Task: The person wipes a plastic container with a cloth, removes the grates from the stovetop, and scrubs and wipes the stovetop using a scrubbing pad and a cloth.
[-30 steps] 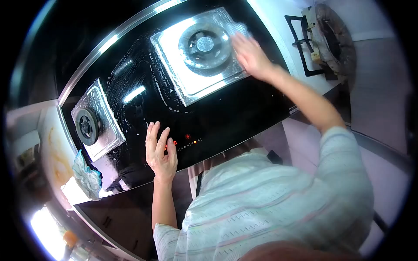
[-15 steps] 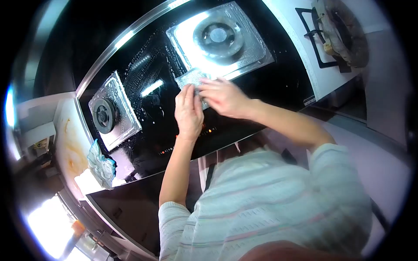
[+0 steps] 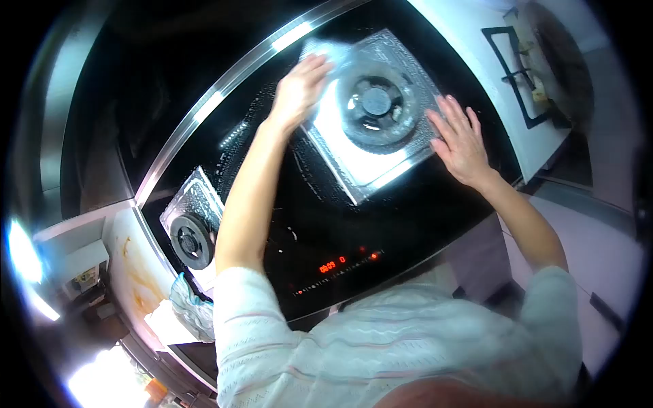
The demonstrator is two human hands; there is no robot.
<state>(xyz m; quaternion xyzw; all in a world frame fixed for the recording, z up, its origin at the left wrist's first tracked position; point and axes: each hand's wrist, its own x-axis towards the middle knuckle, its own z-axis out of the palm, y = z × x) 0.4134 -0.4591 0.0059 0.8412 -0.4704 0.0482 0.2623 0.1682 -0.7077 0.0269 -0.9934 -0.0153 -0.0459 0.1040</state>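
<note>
My left hand [image 3: 301, 90] is closed on a pale, textured cloth [image 3: 325, 47], partly blurred, at the upper left corner of the wet metal burner plate [image 3: 347, 162]. In the middle of that plate is a round burner [image 3: 376, 102]. At the plate's right edge, my right hand [image 3: 462, 139] has its fingers spread and holds nothing. Wet streaks and drops mark the black glass cooktop [image 3: 381, 221] around the plate.
A second metal plate [image 3: 201, 197] with a dark burner [image 3: 192, 241] lies at the left. Below it is a crumpled blue-and-white cloth [image 3: 190, 306]. A black pan support [image 3: 517, 78] and a round part [image 3: 561, 64] rest at the upper right. Red digits glow near the front edge.
The pale cloth passed from my right hand to my left, which has moved up and away to the plate's far left corner. My right hand has opened and moved to the plate's right edge.
</note>
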